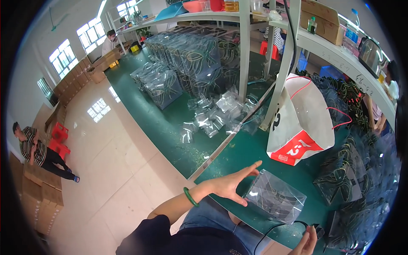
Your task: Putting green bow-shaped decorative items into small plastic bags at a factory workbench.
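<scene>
A clear plastic box [276, 196] with dark contents lies on the green tabletop in front of me. My left hand [233, 183], with a green bangle on its wrist, is spread at the left side of the box, thumb and fingers apart. Near the lower edge, my right hand [307, 243] has its fingers bent close together beside a small black object [318, 231]. A black cord [272, 229] runs up to those fingertips. What the fingers hold, if anything, is too small to make out.
A white and red paper bag [299, 119] stands behind the box. Packed clear boxes [340, 182] crowd the right side. Loose small clear packets [212, 112] and stacked boxes [187, 55] cover the far bench. A shelf post [282, 72] rises behind the bag. Other people are farther off.
</scene>
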